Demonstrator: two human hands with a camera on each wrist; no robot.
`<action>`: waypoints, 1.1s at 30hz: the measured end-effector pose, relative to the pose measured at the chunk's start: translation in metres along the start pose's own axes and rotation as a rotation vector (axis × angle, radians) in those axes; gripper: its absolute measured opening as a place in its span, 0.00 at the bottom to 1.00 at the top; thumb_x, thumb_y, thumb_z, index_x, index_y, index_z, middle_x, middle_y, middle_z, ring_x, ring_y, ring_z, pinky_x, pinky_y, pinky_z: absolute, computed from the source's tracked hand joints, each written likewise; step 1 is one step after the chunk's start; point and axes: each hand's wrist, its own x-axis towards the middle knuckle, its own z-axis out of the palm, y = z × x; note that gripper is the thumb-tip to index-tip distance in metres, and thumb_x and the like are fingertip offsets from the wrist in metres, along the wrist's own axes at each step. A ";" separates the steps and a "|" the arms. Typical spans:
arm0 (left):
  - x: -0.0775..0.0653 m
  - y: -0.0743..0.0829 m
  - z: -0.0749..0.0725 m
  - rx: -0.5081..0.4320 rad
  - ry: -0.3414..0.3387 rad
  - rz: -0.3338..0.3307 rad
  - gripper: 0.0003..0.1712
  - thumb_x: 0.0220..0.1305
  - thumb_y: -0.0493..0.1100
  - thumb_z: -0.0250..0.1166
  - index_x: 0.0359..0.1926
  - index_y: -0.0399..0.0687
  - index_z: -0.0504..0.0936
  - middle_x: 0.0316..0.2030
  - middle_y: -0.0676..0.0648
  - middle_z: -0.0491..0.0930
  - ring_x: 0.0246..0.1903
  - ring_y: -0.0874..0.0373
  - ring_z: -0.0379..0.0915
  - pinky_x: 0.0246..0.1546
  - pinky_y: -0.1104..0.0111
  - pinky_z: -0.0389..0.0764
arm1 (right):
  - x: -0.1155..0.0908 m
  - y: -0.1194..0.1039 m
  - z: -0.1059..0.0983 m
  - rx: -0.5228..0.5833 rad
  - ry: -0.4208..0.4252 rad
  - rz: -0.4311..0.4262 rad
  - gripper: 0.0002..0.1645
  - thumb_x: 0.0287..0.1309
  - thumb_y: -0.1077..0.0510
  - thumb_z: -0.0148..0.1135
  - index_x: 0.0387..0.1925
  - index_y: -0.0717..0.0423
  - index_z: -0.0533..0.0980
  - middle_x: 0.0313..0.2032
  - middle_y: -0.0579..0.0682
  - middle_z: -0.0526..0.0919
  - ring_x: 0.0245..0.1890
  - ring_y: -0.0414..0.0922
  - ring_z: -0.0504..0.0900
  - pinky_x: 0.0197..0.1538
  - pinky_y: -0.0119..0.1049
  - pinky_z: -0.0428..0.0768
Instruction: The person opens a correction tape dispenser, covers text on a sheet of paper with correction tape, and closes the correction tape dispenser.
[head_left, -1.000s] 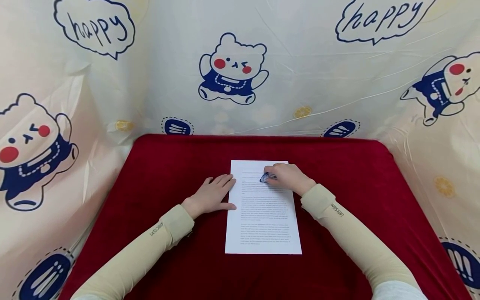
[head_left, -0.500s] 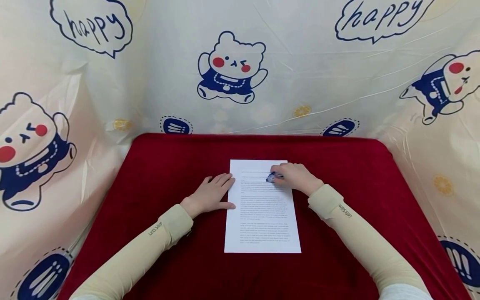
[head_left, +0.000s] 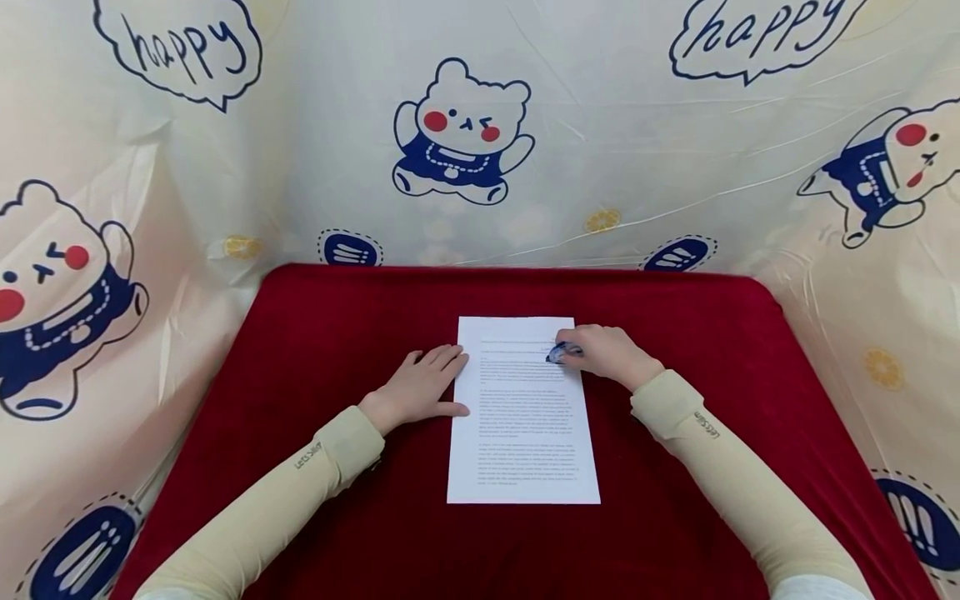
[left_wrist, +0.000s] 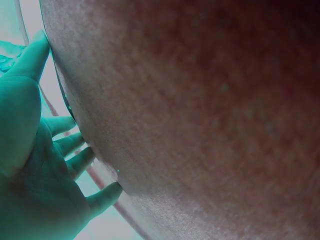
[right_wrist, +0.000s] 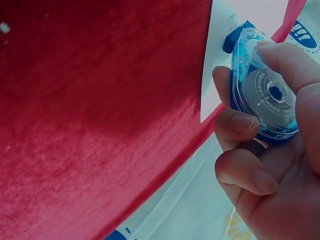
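A printed sheet of paper (head_left: 517,433) lies flat on the red cloth. My right hand (head_left: 609,354) grips a blue see-through correction tape (head_left: 564,352) over the upper right of the text. In the right wrist view, thumb and curled fingers hold the correction tape (right_wrist: 272,97) by its sides, its blue tip right at the paper (right_wrist: 215,60). My left hand (head_left: 417,387) rests with spread, straight fingers on the sheet's left edge. The left wrist view shows that hand (left_wrist: 45,165) from the palm side, its fingertips along the cloth.
The red cloth (head_left: 337,517) covers the whole table. Behind and on both sides hangs a pale curtain (head_left: 585,108) printed with bears and lettering, close to the table's edges.
My right hand has slid to the right with the correction tape, along the upper lines of text. The left hand and the paper stay in place.
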 end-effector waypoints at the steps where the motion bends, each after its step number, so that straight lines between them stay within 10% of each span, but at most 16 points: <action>1: 0.000 0.000 0.000 0.002 -0.003 -0.001 0.56 0.67 0.72 0.63 0.81 0.41 0.58 0.80 0.39 0.55 0.79 0.41 0.50 0.72 0.38 0.58 | -0.001 0.001 0.000 0.001 -0.002 0.004 0.09 0.67 0.52 0.71 0.46 0.46 0.81 0.35 0.45 0.83 0.32 0.43 0.76 0.33 0.37 0.75; 33: 0.002 -0.002 0.002 -0.013 -0.010 -0.009 0.57 0.67 0.72 0.63 0.81 0.41 0.56 0.81 0.39 0.54 0.80 0.41 0.49 0.73 0.37 0.56 | -0.017 0.014 -0.004 0.031 -0.007 0.099 0.16 0.68 0.52 0.70 0.54 0.50 0.82 0.40 0.47 0.85 0.35 0.44 0.77 0.37 0.40 0.78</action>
